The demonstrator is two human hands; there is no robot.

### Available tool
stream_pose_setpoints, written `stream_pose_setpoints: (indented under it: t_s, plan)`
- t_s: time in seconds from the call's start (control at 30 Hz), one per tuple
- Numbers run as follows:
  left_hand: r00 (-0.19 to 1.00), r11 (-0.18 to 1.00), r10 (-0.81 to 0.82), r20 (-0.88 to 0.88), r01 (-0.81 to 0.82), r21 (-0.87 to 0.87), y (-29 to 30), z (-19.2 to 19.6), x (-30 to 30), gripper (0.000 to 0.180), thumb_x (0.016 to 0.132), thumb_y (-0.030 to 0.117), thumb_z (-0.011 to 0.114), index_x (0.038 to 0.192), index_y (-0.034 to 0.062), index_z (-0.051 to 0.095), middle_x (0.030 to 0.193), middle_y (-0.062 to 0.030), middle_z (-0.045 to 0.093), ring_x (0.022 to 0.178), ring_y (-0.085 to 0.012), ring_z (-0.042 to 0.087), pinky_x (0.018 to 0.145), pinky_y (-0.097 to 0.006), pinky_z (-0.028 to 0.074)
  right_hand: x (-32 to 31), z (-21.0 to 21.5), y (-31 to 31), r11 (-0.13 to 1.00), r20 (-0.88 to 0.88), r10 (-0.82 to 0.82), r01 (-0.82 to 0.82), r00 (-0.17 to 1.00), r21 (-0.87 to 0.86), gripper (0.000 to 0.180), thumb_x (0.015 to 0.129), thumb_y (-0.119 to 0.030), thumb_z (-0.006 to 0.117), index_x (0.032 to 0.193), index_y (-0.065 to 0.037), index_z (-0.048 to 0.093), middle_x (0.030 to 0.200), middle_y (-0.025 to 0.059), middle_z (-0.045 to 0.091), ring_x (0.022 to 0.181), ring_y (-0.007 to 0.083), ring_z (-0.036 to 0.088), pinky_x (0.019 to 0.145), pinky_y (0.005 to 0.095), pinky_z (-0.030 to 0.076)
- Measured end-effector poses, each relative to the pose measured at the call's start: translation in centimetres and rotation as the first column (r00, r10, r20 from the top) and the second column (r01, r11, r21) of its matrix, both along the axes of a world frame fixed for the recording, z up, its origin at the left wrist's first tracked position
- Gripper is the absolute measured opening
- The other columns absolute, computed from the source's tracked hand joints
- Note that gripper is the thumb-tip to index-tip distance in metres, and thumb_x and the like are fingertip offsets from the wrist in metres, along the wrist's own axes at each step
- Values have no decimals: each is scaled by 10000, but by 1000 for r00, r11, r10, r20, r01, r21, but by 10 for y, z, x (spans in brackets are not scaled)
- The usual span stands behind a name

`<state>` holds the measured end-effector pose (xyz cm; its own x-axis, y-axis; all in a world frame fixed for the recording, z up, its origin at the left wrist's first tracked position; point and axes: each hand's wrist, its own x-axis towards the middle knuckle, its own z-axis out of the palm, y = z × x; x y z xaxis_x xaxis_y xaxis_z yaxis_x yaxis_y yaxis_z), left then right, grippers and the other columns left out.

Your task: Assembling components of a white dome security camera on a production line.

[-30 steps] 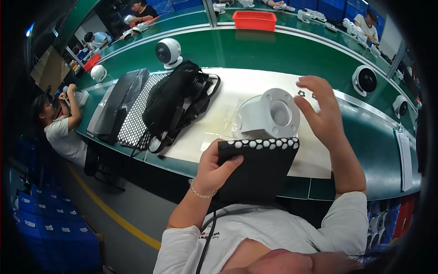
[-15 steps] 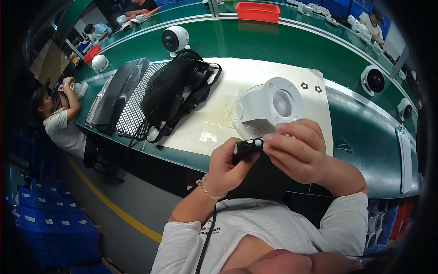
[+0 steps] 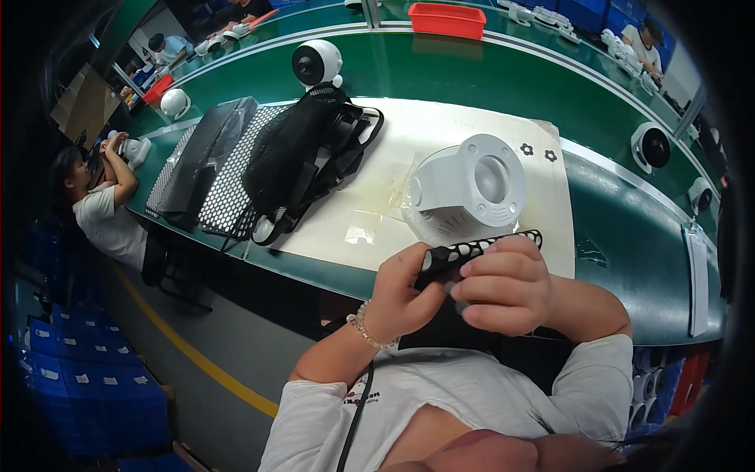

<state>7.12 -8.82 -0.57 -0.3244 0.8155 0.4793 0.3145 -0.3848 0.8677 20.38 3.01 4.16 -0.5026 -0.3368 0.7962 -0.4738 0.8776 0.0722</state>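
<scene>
My left hand point(image 3: 405, 295) grips one end of a black strip with white round spots point(image 3: 464, 250), held slantwise above the table's near edge. My right hand point(image 3: 507, 287) is closed around the strip's other part, its fingers curled. Something small and greyish shows between the two hands by my right fingertips; I cannot make out what it is. Just beyond the strip, a white rounded housing with a round recessed face point(image 3: 491, 179) lies on clear plastic on the cream mat point(image 3: 440, 118). Two small black flower-shaped pieces point(image 3: 527, 149) lie right of it.
A black mesh bag point(image 3: 295, 157) and black perforated sheets point(image 3: 228, 193) lie to the left. White round-headed devices point(image 3: 317, 63) stand along the green bench. A red tray point(image 3: 447, 20) sits at the back. A co-worker point(image 3: 106, 204) works at the far left.
The strip shows more of its length and extends further right. My right hand has moved down and curled its fingers, with its palm lower against the strip.
</scene>
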Motion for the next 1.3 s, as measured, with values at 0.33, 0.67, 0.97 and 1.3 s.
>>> stream_pose_setpoints:
  t_s: [0.33, 0.67, 0.97, 1.3]
  plan:
    - [989, 998, 4, -150, -13, -57, 3, 7, 0, 190, 680, 13, 627, 847, 13, 535, 664, -138, 497, 596, -294, 495, 526, -330, 388, -2, 8, 2, 816, 26, 371, -313, 928, -486, 484, 612, 103, 598, 1045, -89, 499, 793, 68, 544, 724, 250, 540, 654, 337, 402]
    - [853, 977, 133, -505, -26, 213, 28, -2, -16, 220, 650, -12, 643, 820, -21, 502, 1263, -204, 438, 881, -277, 598, 708, -281, 478, -18, 5, 92, 386, 201, 16, 180, 979, -905, 661, 731, 74, 496, 1307, -136, 251, 937, 48, 443, 801, 100, 469, 767, 236, 407]
    - [887, 978, 126, -444, -37, 203, 27, -19, -21, 227, 616, -6, 653, 788, -9, 504, 1196, -210, 498, 720, -255, 607, 610, -280, 478, 2, 17, 80, 856, 341, -283, 396, 896, -331, 631, 746, 39, 526, 1299, -158, 298, 888, 88, 600, 782, 227, 605, 740, 345, 465]
    - [881, 969, 153, -447, -45, 243, 28, -24, -16, 263, 607, 13, 664, 818, 5, 506, 1205, -210, 490, 702, -261, 600, 598, -280, 472, -34, 21, 62, 546, 320, 8, 264, 947, -795, 445, 798, -14, 492, 1212, -70, 339, 866, 78, 501, 841, 178, 520, 787, 315, 435]
